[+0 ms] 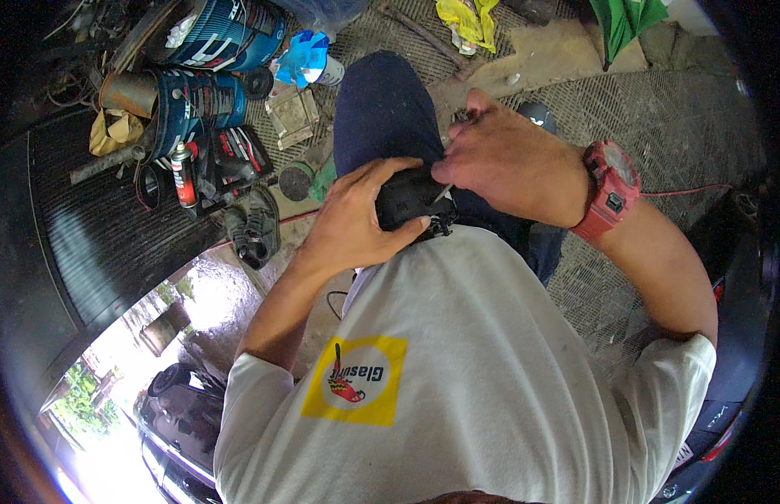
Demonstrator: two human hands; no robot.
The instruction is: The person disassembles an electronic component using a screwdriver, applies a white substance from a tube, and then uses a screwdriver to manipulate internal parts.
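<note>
My left hand (348, 220) is wrapped round a black plastic part (401, 202), thumb along its near edge and fingers over the far side. The part rests at my lap, close to my dark trouser leg (384, 109). In my closed right hand (516, 164) is a screwdriver-like tool (443, 195); its thin metal shaft slants down to the part's right side. The fist hides most of the handle. Small black pieces (441, 223) show at the part's near right corner, too small to make out.
Blue buckets (201, 105) stand at the far left, with a red-and-black spray can (184, 175) nearby. Dark shoes (254, 228) lie left of my knee. A yellow plastic bag (467, 23) and green fabric (625, 25) lie ahead. Dark cars (184, 412) flank me.
</note>
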